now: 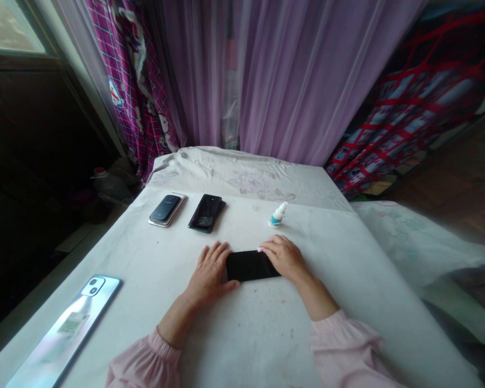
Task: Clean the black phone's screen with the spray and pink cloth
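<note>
A black smartphone [248, 265] lies sideways on the white-covered table [242, 334], its dark screen facing up. My left hand [210, 275] grips its left end, with fingers along the far corner and the thumb at the near edge. Over the phone's right end, my right hand [285, 257] presses a small pale pink cloth [260, 249] against the far edge of the screen. Most of the cloth is hidden under the fingers. A small white spray bottle [277, 215] with a blue label stands upright just beyond my right hand.
Farther left lie two small stacks of phones, one with a dark blue phone [165, 208] on top, the other with a glossy black phone [205, 213]. A large silvery-blue phone [70, 334] rests back-up at the near left. Purple curtains [291, 81] hang behind the table.
</note>
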Motion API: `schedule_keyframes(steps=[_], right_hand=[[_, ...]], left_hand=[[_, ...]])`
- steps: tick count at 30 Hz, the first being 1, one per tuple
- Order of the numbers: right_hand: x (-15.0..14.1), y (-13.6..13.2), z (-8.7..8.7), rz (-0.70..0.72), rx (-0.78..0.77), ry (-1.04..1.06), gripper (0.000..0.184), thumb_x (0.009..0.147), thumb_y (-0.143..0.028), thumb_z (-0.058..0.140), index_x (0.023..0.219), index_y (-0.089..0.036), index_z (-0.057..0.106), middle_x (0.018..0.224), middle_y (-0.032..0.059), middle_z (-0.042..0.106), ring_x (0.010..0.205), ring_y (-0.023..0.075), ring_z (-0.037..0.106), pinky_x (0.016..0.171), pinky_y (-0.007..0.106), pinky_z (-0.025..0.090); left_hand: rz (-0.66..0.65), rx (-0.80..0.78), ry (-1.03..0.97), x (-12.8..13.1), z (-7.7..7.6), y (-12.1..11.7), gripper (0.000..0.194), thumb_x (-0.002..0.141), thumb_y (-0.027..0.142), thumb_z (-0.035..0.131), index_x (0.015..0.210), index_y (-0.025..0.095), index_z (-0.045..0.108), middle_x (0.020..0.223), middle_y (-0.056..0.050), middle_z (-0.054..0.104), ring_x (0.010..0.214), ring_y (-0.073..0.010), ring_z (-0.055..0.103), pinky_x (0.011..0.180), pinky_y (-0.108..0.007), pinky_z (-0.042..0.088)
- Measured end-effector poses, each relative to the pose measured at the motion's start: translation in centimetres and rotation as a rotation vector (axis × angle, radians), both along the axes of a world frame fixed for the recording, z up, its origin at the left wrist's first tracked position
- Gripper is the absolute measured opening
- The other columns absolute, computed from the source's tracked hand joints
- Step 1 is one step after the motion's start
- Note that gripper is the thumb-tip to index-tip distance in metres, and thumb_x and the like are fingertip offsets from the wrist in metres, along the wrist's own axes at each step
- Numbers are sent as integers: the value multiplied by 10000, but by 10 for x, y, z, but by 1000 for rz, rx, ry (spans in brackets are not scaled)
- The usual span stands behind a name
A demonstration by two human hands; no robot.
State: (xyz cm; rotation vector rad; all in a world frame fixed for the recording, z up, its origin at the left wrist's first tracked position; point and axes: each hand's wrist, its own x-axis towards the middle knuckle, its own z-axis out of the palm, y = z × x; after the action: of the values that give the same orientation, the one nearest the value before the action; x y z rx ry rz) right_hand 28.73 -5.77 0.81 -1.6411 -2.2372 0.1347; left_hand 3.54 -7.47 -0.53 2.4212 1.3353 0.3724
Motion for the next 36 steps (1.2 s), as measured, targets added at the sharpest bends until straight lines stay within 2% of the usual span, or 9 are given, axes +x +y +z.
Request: schedule_keyframes(steps=[4,8,14,18,21,24,26,30,36], right_hand=[[-38,2,2,64,-2,30,201,892,-174,573,933,-280,739,925,26,675,915,171,575,822,267,433],[-27,2,-1,47,-6,66,202,892,-187,557,927,-269,739,912,31,681,905,174,587,820,271,443],[34,-11,-10,-372,139,300,315,895,-325,433,997,-209,708,994,85,714,885,212,645,765,305,484],[29,-22,-14,-517,124,467,354,867,-411,449,1080,-199,637,820,61,727,710,211,661,610,280,477],[10,-27,-17,-456,104,520,282,885,-420,449,967,-224,635,772,37,715,691,194,663,596,259,474],[-1,-29,-20,-341,167,496,290,911,-370,414,880,-220,660,855,60,709,797,194,670,693,270,501],[-2,-31,-22,-284,193,430,297,922,-337,416,929,-219,688,938,74,693,851,189,664,741,275,506],[-2,-36,-23,-226,217,254,271,919,-320,485,1043,-229,708,1021,85,657,885,194,642,761,291,512],[-4,-35,-21,-174,298,148,269,936,-289,479,1046,-219,715,979,89,680,885,212,618,787,325,503]], left_hand=[[-6,12,7,-1,-1,0,737,770,525,699,1362,179,431,1489,-164,397,1425,-334,252,1148,-580,169],[-8,24,9,-1,-2,0,746,773,534,691,1357,154,426,1483,-175,402,1421,-337,259,1150,-579,170],[-14,95,-52,-2,-7,-1,761,710,658,679,1234,140,487,1444,-216,433,1392,-375,311,1128,-604,215],[-17,165,-66,-2,-12,-3,836,638,814,608,1133,147,521,1422,-252,443,1382,-409,313,1109,-628,230],[-33,191,-61,-2,-13,-8,916,637,837,580,1219,135,492,1426,-265,432,1378,-423,313,1094,-657,222],[-104,182,-47,3,-11,-14,1011,701,799,567,1413,118,342,1457,-261,397,1383,-411,310,1091,-666,212],[-184,172,-40,6,-11,-17,910,783,725,559,1462,174,307,1485,-213,381,1392,-382,308,1099,-639,234],[-256,170,-49,11,-11,-17,599,912,542,523,1421,245,417,1485,-159,401,1368,-333,369,1086,-576,323],[-249,183,-92,12,-10,-18,621,884,521,573,1406,210,445,1463,-186,416,1328,-341,416,1064,-585,355]])
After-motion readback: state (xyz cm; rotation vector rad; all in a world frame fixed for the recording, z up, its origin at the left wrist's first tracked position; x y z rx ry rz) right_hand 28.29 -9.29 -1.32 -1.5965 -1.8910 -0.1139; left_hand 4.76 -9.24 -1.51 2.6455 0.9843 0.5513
